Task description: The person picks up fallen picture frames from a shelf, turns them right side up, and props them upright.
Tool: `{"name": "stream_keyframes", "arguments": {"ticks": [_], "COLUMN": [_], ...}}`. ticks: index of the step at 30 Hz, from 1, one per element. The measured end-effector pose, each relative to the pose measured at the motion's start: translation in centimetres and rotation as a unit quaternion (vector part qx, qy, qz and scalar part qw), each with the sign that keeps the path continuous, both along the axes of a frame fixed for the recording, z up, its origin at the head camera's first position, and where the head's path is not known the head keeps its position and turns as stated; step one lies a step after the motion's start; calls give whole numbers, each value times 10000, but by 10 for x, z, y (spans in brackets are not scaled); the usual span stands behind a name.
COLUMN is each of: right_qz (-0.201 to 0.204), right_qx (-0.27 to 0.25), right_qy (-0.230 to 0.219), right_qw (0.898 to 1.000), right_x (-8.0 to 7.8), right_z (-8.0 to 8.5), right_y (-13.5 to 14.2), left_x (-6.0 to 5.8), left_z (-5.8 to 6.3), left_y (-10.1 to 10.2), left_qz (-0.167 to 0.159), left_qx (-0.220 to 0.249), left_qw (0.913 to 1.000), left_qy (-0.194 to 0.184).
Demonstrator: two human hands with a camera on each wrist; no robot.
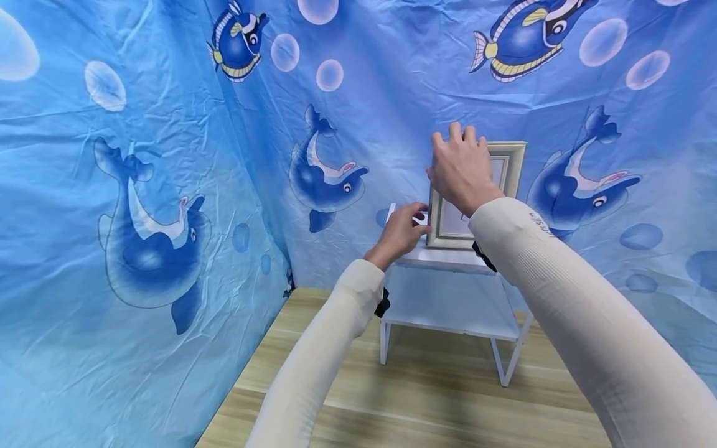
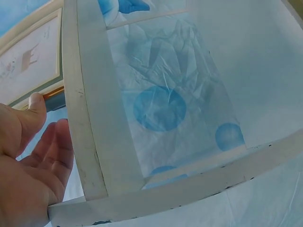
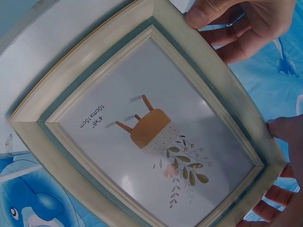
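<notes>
A cream picture frame (image 1: pixel 515 165) with a greenish inner band stands upright on a small white table (image 1: pixel 426 256). Its insert (image 3: pixel 156 137) shows a potted plant on legs and a printed size. My right hand (image 1: pixel 462 168) grips the frame's upper left corner, thumb on the side edge and fingers over the top. Lower on that same side, my left hand (image 1: pixel 400 230) has its thumb (image 2: pixel 35 101) against the edge, while its fingers curve behind the frame. In the head view my right hand covers part of the picture.
Blue cloth (image 1: pixel 386 124) printed with dolphins, fish and bubbles hangs behind the table and along the left. Under the tabletop is a lower white shelf (image 1: pixel 454 298). The table's metal legs (image 1: pixel 504 367) stand on a wood-look floor (image 1: pixel 313 348).
</notes>
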State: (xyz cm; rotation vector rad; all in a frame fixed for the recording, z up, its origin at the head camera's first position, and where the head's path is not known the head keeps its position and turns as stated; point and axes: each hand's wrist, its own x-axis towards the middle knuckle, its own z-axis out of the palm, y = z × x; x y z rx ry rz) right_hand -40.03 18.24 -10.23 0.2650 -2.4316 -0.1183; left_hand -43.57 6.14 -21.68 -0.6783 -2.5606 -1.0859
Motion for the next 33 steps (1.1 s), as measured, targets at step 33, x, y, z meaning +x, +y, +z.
{"name": "stream_keyframes", "arguments": {"ticks": [33], "right_qz": [302], "right_qx": [41], "right_qy": [328], "right_qw": [9990], "right_x": [4], "right_z": [-3], "right_y": [5], "left_x": [-14], "left_z": [12], "left_y": [4], "left_qz": [-39], "left_qx": [-219], "left_qw": [9991], "left_qy": [365]}}
